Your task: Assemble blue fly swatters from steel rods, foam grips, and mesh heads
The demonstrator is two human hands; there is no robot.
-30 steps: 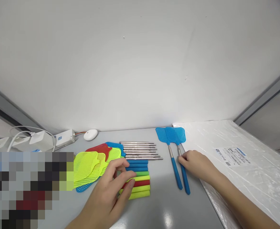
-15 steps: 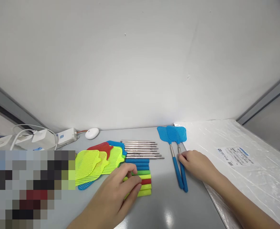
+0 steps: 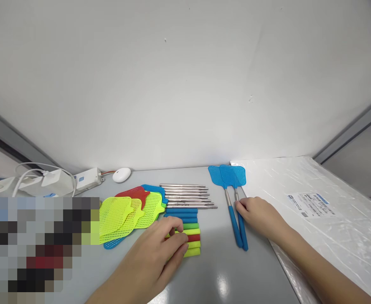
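Observation:
My right hand (image 3: 261,217) has its thumb and fingers closed round one blue fly swatter (image 3: 242,236), where the metal rod meets the grip. A second blue fly swatter (image 3: 235,227) lies beside it, their mesh heads overlapping. My left hand (image 3: 155,253) rests with curled fingers on a row of loose coloured handle grips (image 3: 194,237), its fingertips at the red and yellow ones. Blue grips (image 3: 188,215) and a green one lie just beyond. Above them are several metal rods (image 3: 187,194). Loose swatter heads in yellow (image 3: 114,215), red (image 3: 131,193) and blue (image 3: 153,188) overlap at the left.
A white plastic-wrapped package (image 3: 340,236) with a label covers the table's right side. A white oval device (image 3: 121,175), a white box (image 3: 88,179) and cabled plugs (image 3: 54,181) stand at the back left. A pale wall (image 3: 185,84) rises behind. The lower left is pixelated.
Almost nothing differs. The whole view has shifted slightly, with things a little higher in the picture; both hands keep their places on the grips and the swatter.

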